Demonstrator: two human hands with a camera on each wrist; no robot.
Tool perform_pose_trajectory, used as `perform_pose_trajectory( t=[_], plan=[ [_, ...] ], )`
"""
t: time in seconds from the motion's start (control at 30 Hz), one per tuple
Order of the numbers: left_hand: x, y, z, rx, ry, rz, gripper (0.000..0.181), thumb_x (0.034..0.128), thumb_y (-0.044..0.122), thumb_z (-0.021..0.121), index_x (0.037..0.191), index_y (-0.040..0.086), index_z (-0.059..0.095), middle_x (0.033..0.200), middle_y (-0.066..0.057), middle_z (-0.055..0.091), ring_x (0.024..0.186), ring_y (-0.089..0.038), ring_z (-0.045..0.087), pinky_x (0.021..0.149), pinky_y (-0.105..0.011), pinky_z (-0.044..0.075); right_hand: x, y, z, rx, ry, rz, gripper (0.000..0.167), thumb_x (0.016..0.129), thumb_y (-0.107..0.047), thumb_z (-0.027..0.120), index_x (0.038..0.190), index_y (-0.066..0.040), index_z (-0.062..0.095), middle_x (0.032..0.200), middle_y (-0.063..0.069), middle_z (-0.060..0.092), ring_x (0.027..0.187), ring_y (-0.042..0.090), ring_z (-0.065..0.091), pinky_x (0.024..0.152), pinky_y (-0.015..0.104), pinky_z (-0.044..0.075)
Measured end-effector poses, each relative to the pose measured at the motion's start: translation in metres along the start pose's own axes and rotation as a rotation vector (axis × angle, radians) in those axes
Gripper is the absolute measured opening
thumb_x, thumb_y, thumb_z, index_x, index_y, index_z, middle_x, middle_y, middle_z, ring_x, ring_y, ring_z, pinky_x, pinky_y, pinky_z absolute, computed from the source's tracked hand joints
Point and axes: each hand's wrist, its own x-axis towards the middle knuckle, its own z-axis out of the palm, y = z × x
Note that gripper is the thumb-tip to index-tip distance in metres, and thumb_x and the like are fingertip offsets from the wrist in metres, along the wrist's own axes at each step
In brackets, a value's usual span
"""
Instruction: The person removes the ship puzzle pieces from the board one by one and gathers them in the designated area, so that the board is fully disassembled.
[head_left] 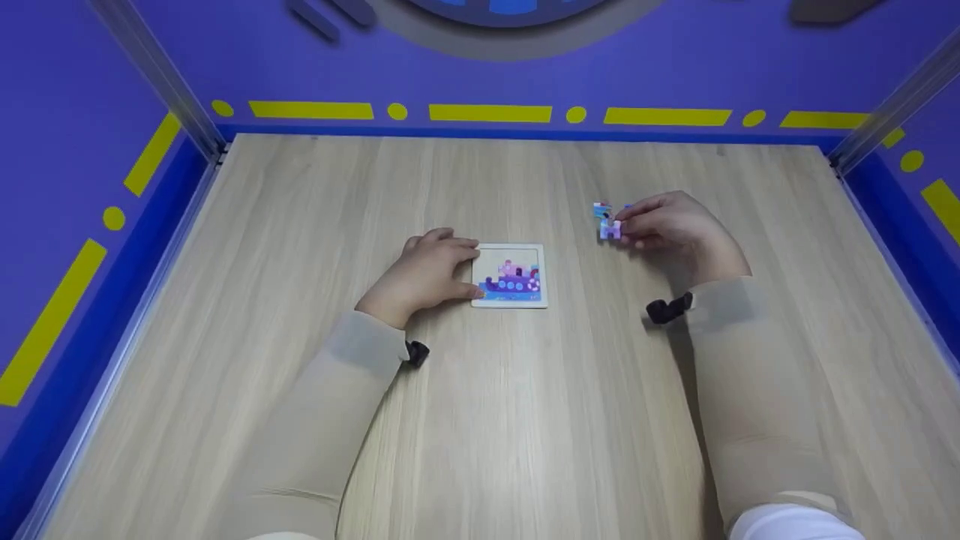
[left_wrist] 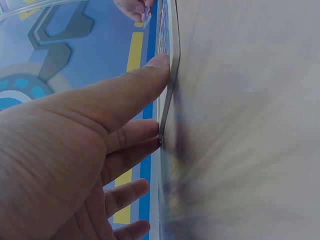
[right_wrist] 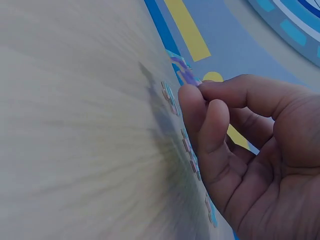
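A small square puzzle tray (head_left: pixel 510 304) with a pale rim lies on the table, showing a purple boat on blue water. My left hand (head_left: pixel 424 277) is at its left side: the thumb rests on the lower left of the rim, and the fairly straight fingers touch near the upper left. Off to the right, my right hand (head_left: pixel 679 229) pinches a purple jigsaw piece (right_wrist: pixel 186 72) between thumb and fingertips, above the table in the right wrist view. Close by lie several loose jigsaw pieces (right_wrist: pixel 170 97), partly hidden behind this hand.
The wood-grain table (head_left: pixel 487 420) is bounded by a blue back wall (head_left: pixel 360 75) with yellow dashes and by side walls with metal edges. A small black wrist device (head_left: pixel 667 309) is at the right cuff, another (head_left: pixel 417 352) at the left cuff.
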Motion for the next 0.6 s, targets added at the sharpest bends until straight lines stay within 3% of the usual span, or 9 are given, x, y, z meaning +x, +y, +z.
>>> perform_pose_trajectory(
  t=[0.3, 0.47, 0.6],
  plan=[
    [0.000, 0.000, 0.000, 0.001, -0.001, -0.001, 0.074, 0.1006, 0.050, 0.085, 0.162, 0.015, 0.064, 0.177, 0.001, 0.053, 0.174, -0.037, 0.031, 0.140, -0.063, 0.025, 0.000, -0.002, 0.009, -0.112, -0.028, -0.025, 0.038, 0.106, -0.009, 0.077, 0.140, 0.008, 0.073, 0.089, -0.006, 0.084, 0.078, 0.007, 0.077, 0.073, 0.022, 0.064],
    [0.001, -0.001, 0.000, 0.008, 0.004, 0.004, 0.074, 0.1006, 0.051, 0.085, 0.162, 0.015, 0.064, 0.177, 0.001, 0.053, 0.174, -0.037, 0.032, 0.140, -0.063, 0.026, 0.000, -0.001, 0.012, -0.236, 0.015, -0.045, 0.033, 0.105, -0.011, 0.078, 0.134, 0.004, 0.078, 0.081, -0.009, 0.078, 0.071, 0.008, 0.064, 0.067, 0.022, 0.055],
    [0.001, -0.001, 0.001, 0.007, 0.005, 0.003, 0.074, 0.1005, 0.050, 0.085, 0.162, 0.015, 0.064, 0.177, 0.001, 0.053, 0.174, -0.037, 0.032, 0.140, -0.063, 0.026, 0.000, -0.002, 0.014, -0.269, 0.040, -0.053, 0.032, 0.103, -0.007, 0.077, 0.133, 0.004, 0.079, 0.085, -0.010, 0.076, 0.072, 0.009, 0.060, 0.066, 0.023, 0.052]
  ],
)
